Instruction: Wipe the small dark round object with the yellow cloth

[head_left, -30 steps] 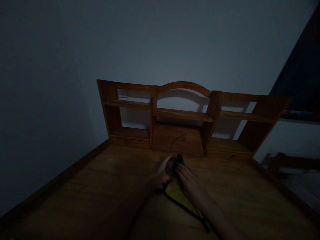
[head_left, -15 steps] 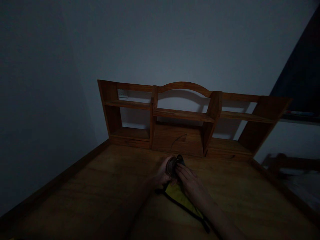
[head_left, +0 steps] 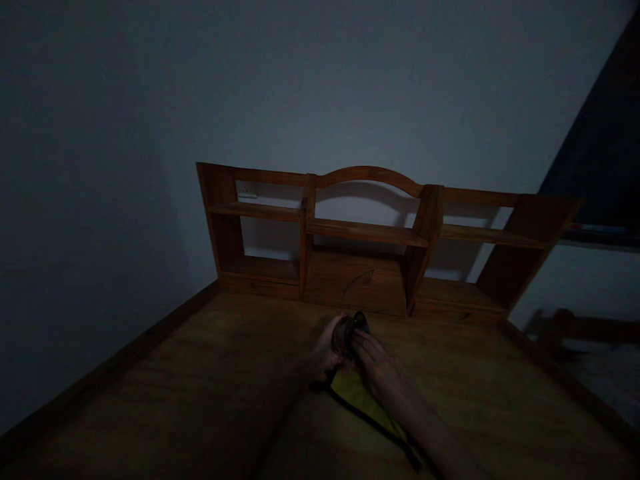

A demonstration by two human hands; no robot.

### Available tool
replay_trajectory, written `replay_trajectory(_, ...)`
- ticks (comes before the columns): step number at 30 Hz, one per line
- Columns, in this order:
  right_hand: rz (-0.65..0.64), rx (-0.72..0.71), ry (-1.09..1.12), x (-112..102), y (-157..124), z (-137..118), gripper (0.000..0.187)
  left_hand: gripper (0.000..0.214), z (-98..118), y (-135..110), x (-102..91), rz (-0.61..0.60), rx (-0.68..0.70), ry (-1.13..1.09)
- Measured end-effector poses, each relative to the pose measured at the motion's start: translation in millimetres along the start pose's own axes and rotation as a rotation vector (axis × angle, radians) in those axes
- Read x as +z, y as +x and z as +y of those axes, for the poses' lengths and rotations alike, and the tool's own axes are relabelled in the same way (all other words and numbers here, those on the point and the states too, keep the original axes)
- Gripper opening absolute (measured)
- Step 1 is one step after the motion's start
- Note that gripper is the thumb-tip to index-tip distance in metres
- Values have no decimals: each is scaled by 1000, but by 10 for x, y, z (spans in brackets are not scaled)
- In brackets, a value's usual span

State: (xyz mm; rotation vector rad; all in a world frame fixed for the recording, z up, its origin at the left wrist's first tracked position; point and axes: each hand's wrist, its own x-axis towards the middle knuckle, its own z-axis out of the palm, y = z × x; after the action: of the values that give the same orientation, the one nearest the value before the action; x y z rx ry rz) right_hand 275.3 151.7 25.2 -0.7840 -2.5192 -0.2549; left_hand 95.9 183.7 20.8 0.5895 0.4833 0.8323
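The scene is very dark. My left hand and my right hand meet over the middle of a wooden surface. Between them they grip a small dark rounded object; I cannot make out what it is. My left fingers curl round its left side and my right fingers press on its right side. Under my wrists lies a yellow cloth with a dark edge.
A wooden shelf unit with an arched top stands at the far edge against a pale wall. A raised wooden rim runs along the left side. At the right, dim wooden furniture sits lower down.
Both hands stay on the dark object in almost the same place. The view has dipped slightly, so the shelf unit sits a little lower in the picture.
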Motion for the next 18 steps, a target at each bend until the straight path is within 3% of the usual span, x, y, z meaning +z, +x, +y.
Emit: replay_trajectory(18,35,137,467,-216,49,-128,49,66,-15,-16,42,47,1,64)
